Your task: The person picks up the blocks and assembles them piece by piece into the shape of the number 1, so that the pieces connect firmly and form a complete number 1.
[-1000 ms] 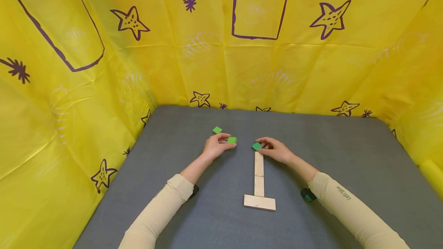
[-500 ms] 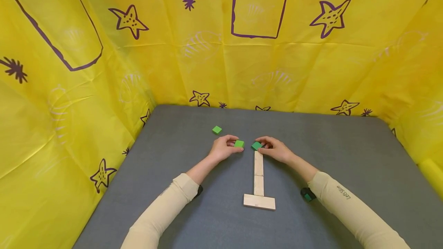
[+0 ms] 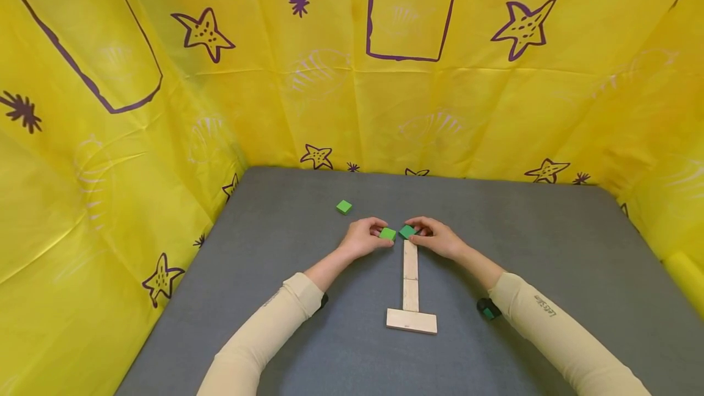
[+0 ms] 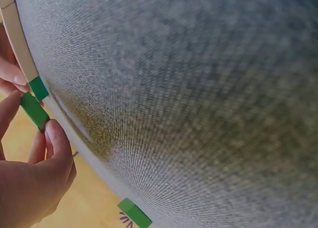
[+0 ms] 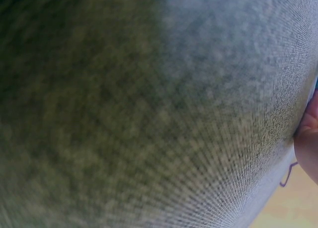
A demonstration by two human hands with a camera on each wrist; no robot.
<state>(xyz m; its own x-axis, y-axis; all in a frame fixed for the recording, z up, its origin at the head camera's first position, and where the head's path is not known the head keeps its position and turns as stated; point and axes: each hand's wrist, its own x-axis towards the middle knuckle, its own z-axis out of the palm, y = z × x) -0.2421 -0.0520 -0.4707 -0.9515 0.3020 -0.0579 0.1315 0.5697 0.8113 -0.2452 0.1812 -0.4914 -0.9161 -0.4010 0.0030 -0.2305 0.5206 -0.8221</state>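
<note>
My left hand pinches a light green block between thumb and fingers. That block, seen also in the left wrist view as a green block, hovers just left of a dark green block. The dark green block sits at the far end of a line of wooden planks, and my right hand grips it with thumb and fingers. A small gap parts the two blocks in the head view. Only a bit of the right hand shows at the edge of the right wrist view.
Another light green block lies farther back on the grey table. Two planks run end to end toward a crosswise wooden plank at the near end. Yellow printed cloth stands behind the table and along its left side.
My left hand has carried its light green block right and slightly nearer, toward the dark green block. The right hand has stayed in place on the dark green block.
</note>
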